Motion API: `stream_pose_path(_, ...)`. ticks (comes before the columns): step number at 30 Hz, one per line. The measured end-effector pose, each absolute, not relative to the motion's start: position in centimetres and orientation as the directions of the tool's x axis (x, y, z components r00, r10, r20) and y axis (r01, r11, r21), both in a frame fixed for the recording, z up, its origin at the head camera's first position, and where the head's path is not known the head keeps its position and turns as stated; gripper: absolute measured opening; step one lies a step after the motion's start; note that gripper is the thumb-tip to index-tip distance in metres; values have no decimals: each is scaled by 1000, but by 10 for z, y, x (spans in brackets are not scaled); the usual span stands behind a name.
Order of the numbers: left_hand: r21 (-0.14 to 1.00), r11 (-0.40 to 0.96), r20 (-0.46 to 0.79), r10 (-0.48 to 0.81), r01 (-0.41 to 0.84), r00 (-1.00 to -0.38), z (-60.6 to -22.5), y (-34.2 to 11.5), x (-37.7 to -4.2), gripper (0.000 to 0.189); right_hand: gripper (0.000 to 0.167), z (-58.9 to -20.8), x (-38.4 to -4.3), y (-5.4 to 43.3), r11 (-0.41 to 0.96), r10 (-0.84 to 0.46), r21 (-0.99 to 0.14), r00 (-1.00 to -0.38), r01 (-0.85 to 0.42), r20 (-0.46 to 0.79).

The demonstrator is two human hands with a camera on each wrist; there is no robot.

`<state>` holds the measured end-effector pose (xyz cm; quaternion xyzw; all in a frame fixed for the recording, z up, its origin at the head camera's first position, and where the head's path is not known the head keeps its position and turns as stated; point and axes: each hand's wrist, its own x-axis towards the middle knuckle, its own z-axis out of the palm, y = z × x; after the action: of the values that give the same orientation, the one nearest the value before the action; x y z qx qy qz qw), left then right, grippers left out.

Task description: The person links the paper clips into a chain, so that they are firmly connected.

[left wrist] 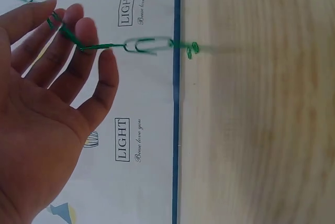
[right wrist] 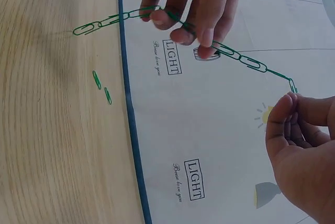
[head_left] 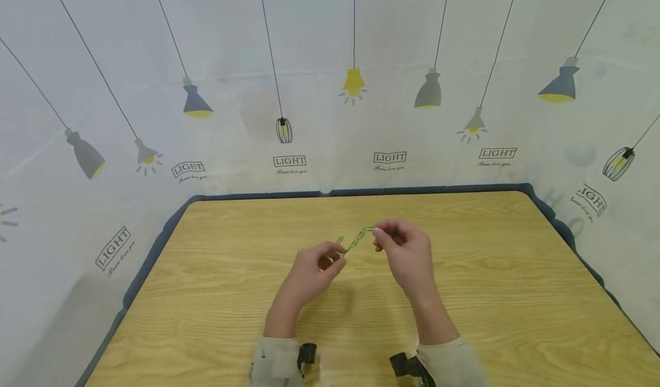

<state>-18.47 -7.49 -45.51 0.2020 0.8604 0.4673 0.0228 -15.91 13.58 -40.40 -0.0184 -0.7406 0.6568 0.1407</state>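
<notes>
A chain of linked green paper clips [head_left: 357,239] stretches between my two hands above the table. My right hand [head_left: 409,255] pinches one end of it between thumb and fingertips, higher than the left. Farther along, my left hand [head_left: 311,272] holds the chain between thumb and fingers, with the links running across the fingers in the left wrist view. Beyond the left hand, the free end of the chain [right wrist: 86,28] hangs out in the right wrist view. Two loose green paper clips, one [right wrist: 96,79] beside the other [right wrist: 108,96], lie apart on the table.
The wood-grain table [head_left: 216,318] has a dark blue edge [head_left: 361,192] along its back and sides. Behind it hangs a white sheet [head_left: 319,32] printed with lamps and the word LIGHT. Each wrist wears a small black camera, such as the left one [head_left: 307,354].
</notes>
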Motion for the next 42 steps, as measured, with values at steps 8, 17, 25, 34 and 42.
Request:
stream_pose_path(8, 866, 429, 75, 395, 256, -915, -460, -77, -184, 26, 7, -397, -158, 109, 144, 119, -975, -975, -168, 186)
stream_pose_path(17, 944, 192, 213, 268, 269, -940, -442, -89, -178, 25, 8, -394, -160, 83, 146, 48, -977, -986, -154, 162)
stream_pose_path(25, 938, 163, 271, 207, 306, -940, -433, -97, -175, 23, 9, -399, -165, 76, 155, -3, -975, -987, -158, 159)
stream_pose_path(34, 920, 213, 311, 114, 329, -944, -441, -102, -178, 22, 22, -403, -202, 93, 402, -131, -902, -985, -159, 115)
stream_pose_path(42, 932, 199, 287, 106, 303, -952, -445, -105, -177, 21, 26, -433, -264, 112, 532, -322, -830, -947, -168, -14)
